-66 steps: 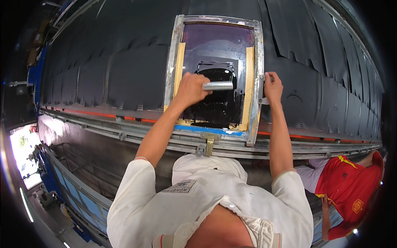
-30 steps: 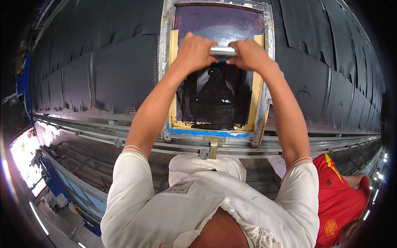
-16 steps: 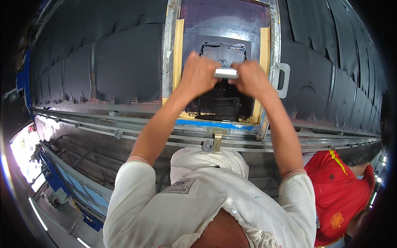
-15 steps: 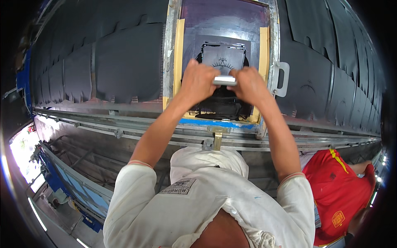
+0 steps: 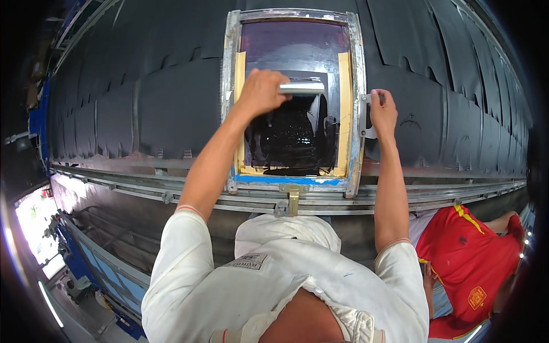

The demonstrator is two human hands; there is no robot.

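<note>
Left hand [image 5: 264, 91] grips the squeegee [image 5: 305, 88] from its left side; its length runs crosswise toward the right hand [image 5: 384, 114], curled at the frame's [image 5: 355, 60] handle [image 5: 370, 134]

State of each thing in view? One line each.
Left hand: closed on squeegee
Right hand: curled on handle
Squeegee: held crosswise over mesh
Frame: positioned over sheets
Ink: wet, glossy, spread on lower mesh
Tape: stuck along mesh edges
Sheets: laid in rows, some edges wavy

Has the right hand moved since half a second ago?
Yes: judged against the screen-printing frame, the right hand has moved right, from the squeegee to the metal handle on the frame's right side.
</note>
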